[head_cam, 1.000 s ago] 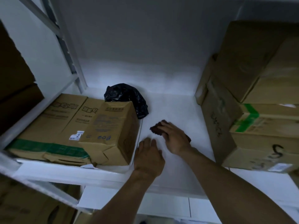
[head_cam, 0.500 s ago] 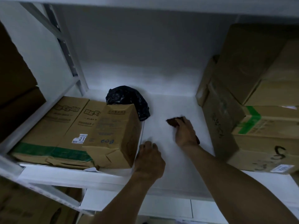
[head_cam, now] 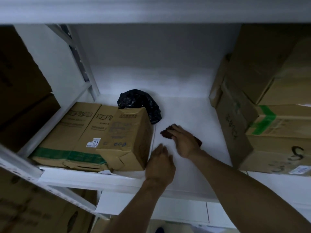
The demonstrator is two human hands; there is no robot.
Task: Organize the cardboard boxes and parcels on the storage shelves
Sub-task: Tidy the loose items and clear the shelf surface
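Note:
My right hand (head_cam: 184,142) lies on a dark brown cloth (head_cam: 166,132) and presses it onto the white shelf board (head_cam: 190,111). The cloth sticks out at my fingertips and again behind my wrist. My left hand (head_cam: 159,163) rests flat on the board near its front edge, fingers straight, right beside a dented cardboard box (head_cam: 129,137). That box stands in front of a longer flat carton (head_cam: 74,130) with green tape. A black plastic bag (head_cam: 141,103) sits behind the dented box.
Stacked cartons (head_cam: 276,125) fill the right side of the shelf. More boxes (head_cam: 20,91) sit on the neighbouring rack at the left, behind a white upright (head_cam: 79,59). The shelf above (head_cam: 151,10) hangs close overhead. Boxes (head_cam: 33,209) stand on the level below.
My right hand slid the cloth right and back, then came left again toward the dented box. My left hand stayed on the board. My view tilted up, showing the upper shelf.

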